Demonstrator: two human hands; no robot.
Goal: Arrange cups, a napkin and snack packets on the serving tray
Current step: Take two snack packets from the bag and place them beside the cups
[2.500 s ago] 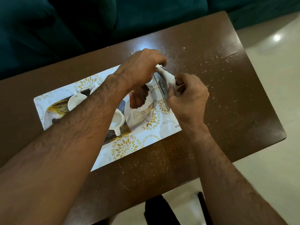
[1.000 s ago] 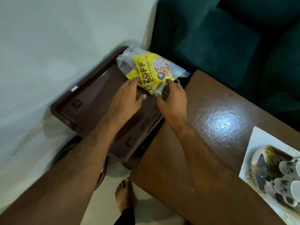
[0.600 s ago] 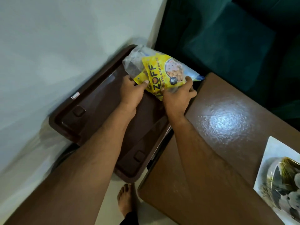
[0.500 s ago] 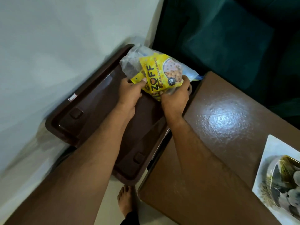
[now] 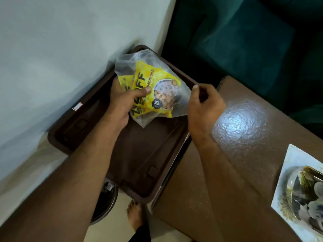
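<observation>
Yellow snack packets (image 5: 157,81) sit inside a clear plastic bag (image 5: 132,62). My left hand (image 5: 122,105) grips the packets through the bag from the left, thumb across the printed front. My right hand (image 5: 204,105) pinches the bag's right edge between thumb and fingers. The bag hangs just above a dark brown tray (image 5: 139,154) that lies beside the table, against the wall. At the right edge, a white patterned serving tray (image 5: 293,158) rests on the table with blurred white cups (image 5: 314,208) on it. No napkin is visible.
The brown wooden table (image 5: 244,137) fills the right side, with a glare spot near my right wrist. A teal sofa (image 5: 244,41) stands behind it and a white wall (image 5: 52,49) on the left. A bare foot (image 5: 135,215) and a round dark bin (image 5: 106,201) are on the floor below.
The view swung from the patterned tray to the brown tray by the wall. Both hands took hold of the bagged packets; my right hand has now shifted from the packets to the bag's edge.
</observation>
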